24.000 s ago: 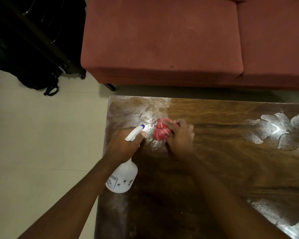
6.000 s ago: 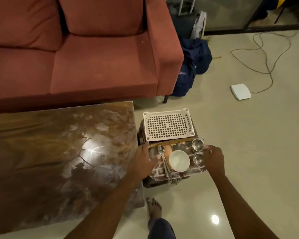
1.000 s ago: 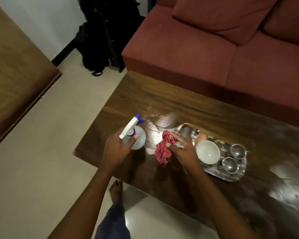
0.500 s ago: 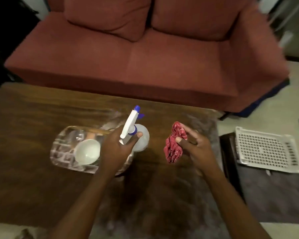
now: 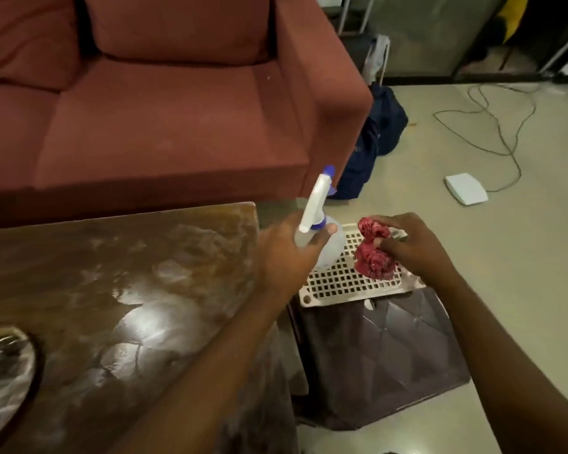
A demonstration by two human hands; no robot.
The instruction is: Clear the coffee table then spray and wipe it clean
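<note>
Dark wood on the coffee table gleams with wet, smeary streaks. By my reckoning it has been sprayed and wiped over most of what I can see. The person's left hand is wrapped round the neck of the spray bottle, and the right hand pinches a bunched red cloth. Both hang past the table's end, above a white slotted tray on a dark stool. A steel tray sits at the table's left edge. What's left seems only setting the tools down — perhaps a last dry pass.
</note>
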